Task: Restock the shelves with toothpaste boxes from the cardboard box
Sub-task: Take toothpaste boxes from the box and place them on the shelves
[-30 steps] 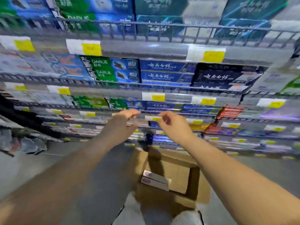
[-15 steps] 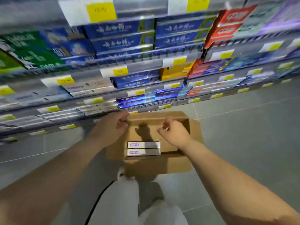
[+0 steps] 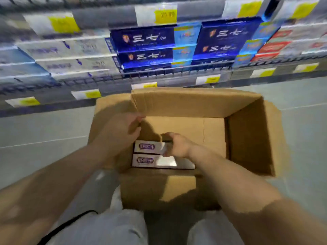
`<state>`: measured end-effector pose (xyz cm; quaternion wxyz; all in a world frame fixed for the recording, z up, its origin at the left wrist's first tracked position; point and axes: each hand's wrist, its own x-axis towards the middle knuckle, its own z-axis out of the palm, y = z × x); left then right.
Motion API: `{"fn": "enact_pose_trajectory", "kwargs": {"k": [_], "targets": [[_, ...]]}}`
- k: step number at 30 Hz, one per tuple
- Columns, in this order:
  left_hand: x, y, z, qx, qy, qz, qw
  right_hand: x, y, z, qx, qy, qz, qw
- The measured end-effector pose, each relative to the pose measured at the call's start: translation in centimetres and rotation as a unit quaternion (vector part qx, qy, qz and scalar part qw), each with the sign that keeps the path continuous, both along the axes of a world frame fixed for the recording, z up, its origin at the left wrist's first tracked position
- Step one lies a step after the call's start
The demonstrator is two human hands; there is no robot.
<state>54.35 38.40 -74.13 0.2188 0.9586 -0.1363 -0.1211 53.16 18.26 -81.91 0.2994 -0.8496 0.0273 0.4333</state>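
An open cardboard box (image 3: 247,138) stands on the floor in front of the shelves (image 3: 159,73). Two white toothpaste boxes with purple print lie side by side at its near left: the far one (image 3: 147,147) and the near one (image 3: 159,162). My right hand (image 3: 177,145) is down inside the cardboard box, fingers curled over the right part of the far toothpaste box. My left hand (image 3: 120,137) hovers over the box's left wall with relaxed fingers, holding nothing.
The lowest shelves carry dark blue toothpaste boxes (image 3: 145,48), white ones (image 3: 70,55) to the left and red ones (image 3: 272,46) to the right, with yellow price tags (image 3: 165,15) on the rails. Grey floor tiles (image 3: 304,124) lie around the box. My knees (image 3: 123,227) are below.
The view has dropped from the shelves to the cardboard box. Both hands came down from the shelf; my right hand has gone into the box onto the far toothpaste box.
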Motion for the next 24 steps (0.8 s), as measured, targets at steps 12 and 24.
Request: {"fn": "enact_pose_trajectory", "kwargs": {"k": [12, 24], "targets": [[-0.5, 1.9, -3.4, -0.025, -0.03, -0.053, 0.998, 0.5, 2.1, -7.1, -0.147, -0.008, 0.208, 0.967], [0.5, -3.0, -3.6, -0.034, 0.07, -0.119, 0.99, -0.1, -4.3, -0.1, -0.151, -0.137, 0.031, 0.978]]}}
